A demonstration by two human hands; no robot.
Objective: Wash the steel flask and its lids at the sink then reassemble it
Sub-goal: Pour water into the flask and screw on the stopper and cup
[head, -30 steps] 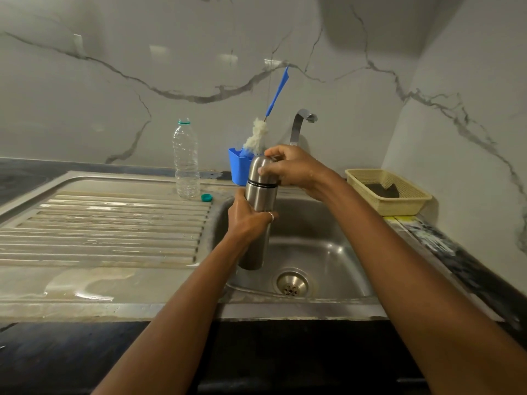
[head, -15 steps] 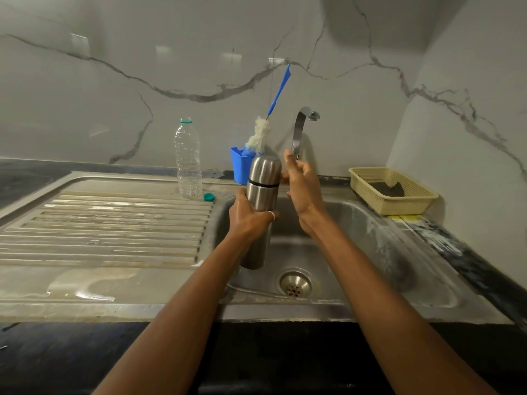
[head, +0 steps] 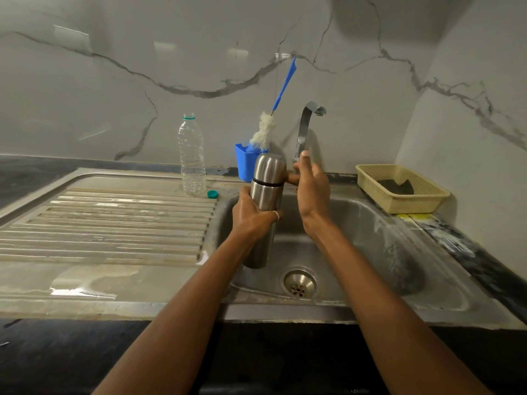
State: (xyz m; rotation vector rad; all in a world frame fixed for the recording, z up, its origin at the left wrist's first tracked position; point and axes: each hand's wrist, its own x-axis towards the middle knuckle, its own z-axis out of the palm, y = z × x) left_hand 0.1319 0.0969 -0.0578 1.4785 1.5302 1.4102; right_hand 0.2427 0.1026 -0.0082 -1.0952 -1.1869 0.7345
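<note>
Behind all, a grey marble wall (head: 114, 81) with dark veins. Under it a dark tabletop (head: 51, 357), and set into it a steel sink (head: 108, 223): ribbed, wet draining board at the left, deep basin at the right.

From the lower edge, two bare forearms reaching over the basin. Left hand (head: 252, 220) wrapped round the middle of the steel flask (head: 266, 195), fingers (head: 281, 213) curled about the body. Flask held nearly upright, with a slight lean, over the left side of the basin. Domed lid (head: 271, 168) in place on top, a black line just under it.

Right hand (head: 312, 189) raised just right of the flask, fingers straight and close together, pointing up in front of the stem of the tap (head: 303, 129), thumb stretched sideways to the lower edge of the lid. Contact with the tap: cannot tell.

At the back right, beside the basin, a beige basket (head: 410, 205) with a dark scouring pad (head: 397, 186) inside. On the draining board near the wall, a clear plastic bottle (head: 191, 158), standing, uncapped. Between bottle and tap, a blue holder (head: 243, 163), partly hidden by the flask, with a bottle brush (head: 265, 132) leaning in it, white head low, blue handle up.

In the basin bottom, a round drain (head: 299, 283). Just beside the foot of the bottle, a small teal cap (head: 212, 194). On one left finger, a thin ring (head: 276, 215).
</note>
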